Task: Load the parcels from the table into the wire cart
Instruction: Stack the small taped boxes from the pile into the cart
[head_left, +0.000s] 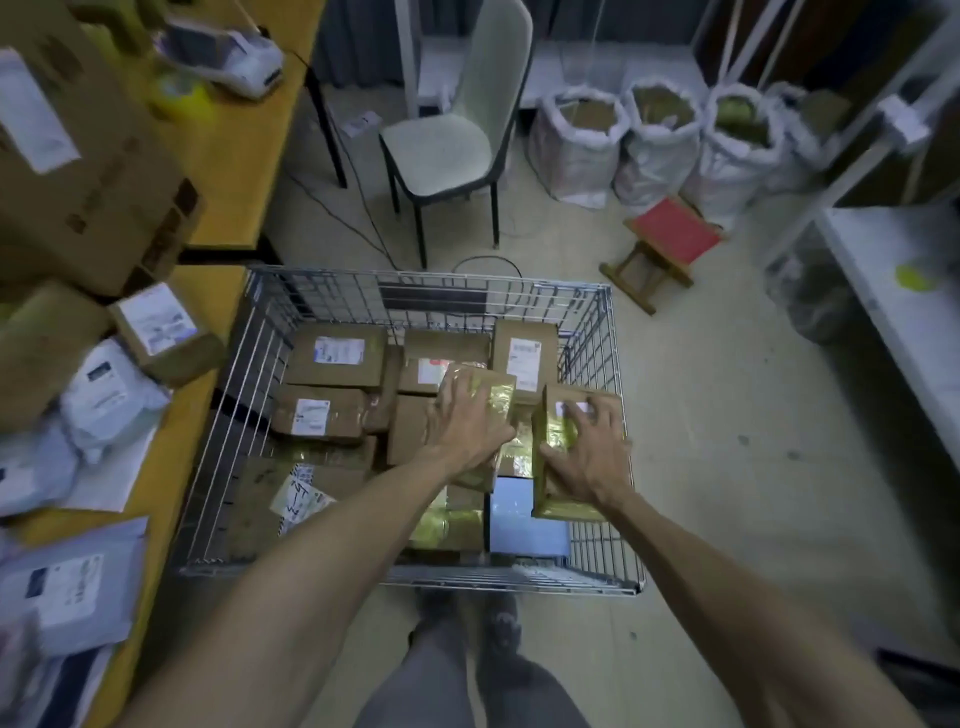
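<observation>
Along the left side, long yellow wooden table (228, 156), loaded with parcels. Just beside it on the pale floor, rectangular silver wire cart (426, 278), near rim toward the person's legs, bottom already covered with brown cardboard parcels (332, 353) bearing white labels.

On the far part of the table, large brown cardboard box (88, 197). Past the cart, pale grey padded chair with black legs (441, 150), then a row of white sacks (576, 150) filled with something greenish-brown, and a small wooden stool with a red top (670, 234).

Nearer on the table, grey and white plastic mailer bags (104, 395) with labels. At the table's edge next to the cart, small cardboard box with a white label (161, 332), tilted.

Both arms bare, reaching down into the cart's right half. Left hand (467, 421) laid over a brown parcel wrapped in shiny yellow tape (498, 397), fingers bent over its top face, thumb against its near side; parcel tilted on those beneath. Right hand (587, 457) clasping a second yellow-taped parcel (556, 423) standing on edge near the cart's right wall, fingers spread and curved over its labelled face, thumb pressed on the taped side. Both held parcels inside the cart, just beside each other.
</observation>
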